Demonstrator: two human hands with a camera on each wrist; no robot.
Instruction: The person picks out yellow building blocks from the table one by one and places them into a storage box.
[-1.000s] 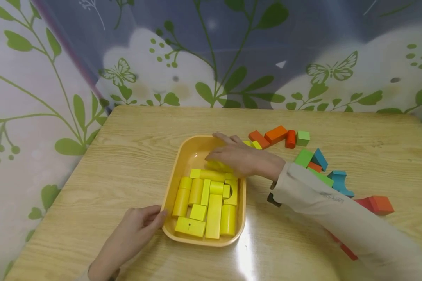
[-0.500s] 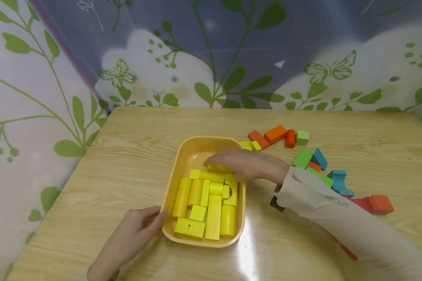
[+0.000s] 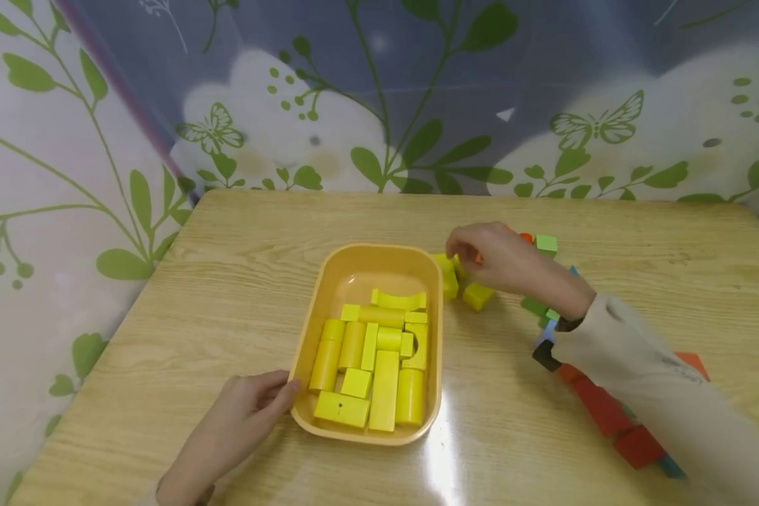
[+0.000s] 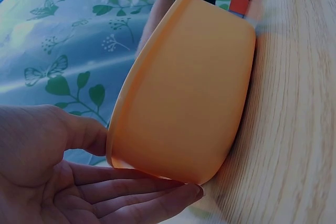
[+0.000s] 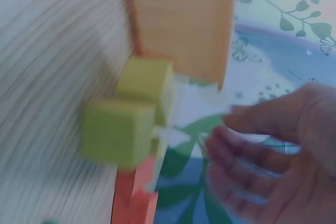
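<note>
A yellow-orange plastic tray [image 3: 354, 270] holds several yellow toy blocks, among them cylinders, cubes and a long bar [image 3: 384, 390]. Uppermost in the layout lies a yellow block with a curved-in side [image 3: 398, 302]. My left hand [image 3: 240, 418] grips the tray's near left corner, thumb at the rim and fingers along the outer wall [image 4: 184, 82]. My right hand [image 3: 509, 260] hovers just beyond the tray's right side, above loose yellow blocks [image 3: 478, 296]. In the right wrist view its fingers [image 5: 231, 182] are loosely bent with nothing between them, apart from a yellow block [image 5: 113, 132].
Green cubes [image 3: 546, 244], orange pieces [image 5: 139, 187] and red blocks [image 3: 637, 446] lie scattered on the wooden table [image 3: 240, 281] to the right. My right sleeve [image 3: 658, 393] covers part of them. A wall printed with leaves [image 3: 436, 140] stands behind the table.
My right hand has let go of the curved-in yellow block inside the tray and moved right and away, over the loose yellow blocks. My left hand has stayed at the tray's corner.
</note>
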